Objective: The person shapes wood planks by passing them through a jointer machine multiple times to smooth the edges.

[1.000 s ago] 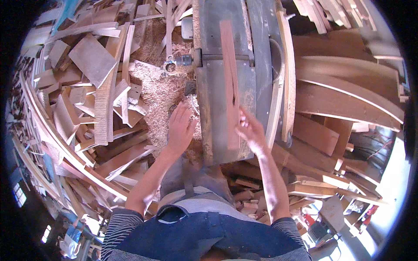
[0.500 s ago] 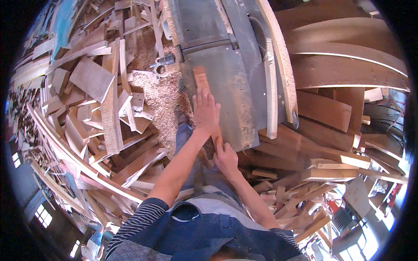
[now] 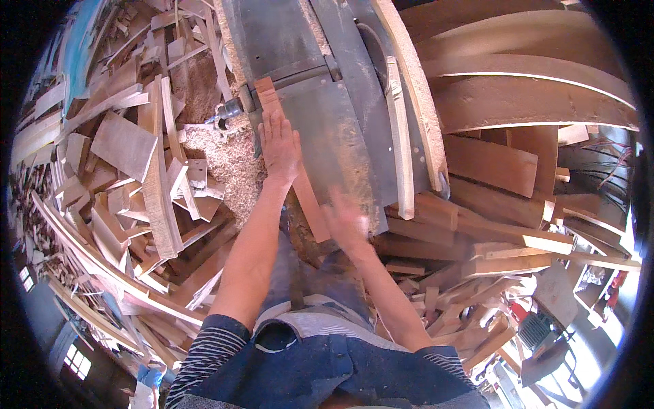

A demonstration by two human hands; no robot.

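A narrow wooden board point(image 3: 311, 198) lies lengthwise along the left side of a grey metal machine table point(image 3: 340, 150), its far end close to the slot across the table. My left hand point(image 3: 279, 153) rests flat on top of the board, fingers stretched toward the far end. Beside the board's near end is my right hand point(image 3: 345, 217), smeared by motion. Its fingers cannot be made out, nor whether it touches the wood.
A light wooden strip point(image 3: 400, 143) lies along the machine's right side. Sawdust point(image 3: 221, 167) and a heap of offcuts point(image 3: 126, 143) spread on the left. Large curved planks point(image 3: 531, 102) are stacked at the right, with more timber point(image 3: 511, 266) nearer me.
The board now lies at a different angle, its far end closer to the table slot. My left hand stays flat on it; my right hand no longer clearly grips its near end. The view has shifted.
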